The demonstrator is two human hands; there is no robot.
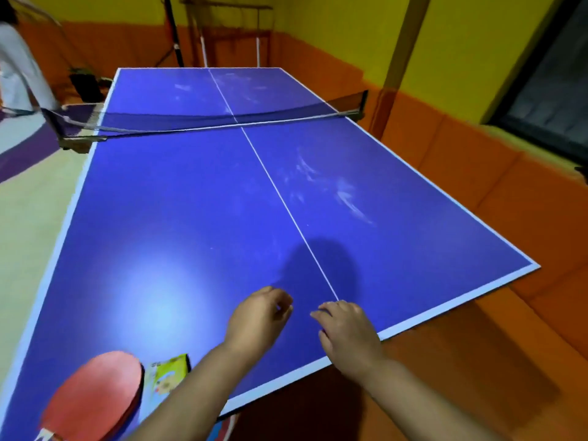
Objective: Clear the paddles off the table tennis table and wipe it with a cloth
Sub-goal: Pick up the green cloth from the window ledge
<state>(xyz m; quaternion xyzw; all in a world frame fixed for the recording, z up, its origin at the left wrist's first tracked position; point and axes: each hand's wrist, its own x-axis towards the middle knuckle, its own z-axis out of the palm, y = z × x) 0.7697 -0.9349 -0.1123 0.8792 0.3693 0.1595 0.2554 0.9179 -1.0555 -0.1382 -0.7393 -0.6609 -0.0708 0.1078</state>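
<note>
The blue table tennis table (pixel 197 202) stretches away from me, with whitish smears on its right half and beyond the net. A red paddle (pixel 95 399) lies on the near left corner, apparently stacked on another paddle. My left hand (pixel 257 319) hovers over the near edge with fingers loosely curled and holds nothing. My right hand (pixel 346 329) is beside it at the centre line, fingers relaxed, fingertips close to the surface. No cloth is in view.
A yellow-green packet (pixel 167 375) lies next to the paddle, partly under my left forearm. The net (pixel 222 119) spans the middle. A person in white (pixel 16 65) stands at the far left. Orange padded walls (pixel 477 186) run close along the right side.
</note>
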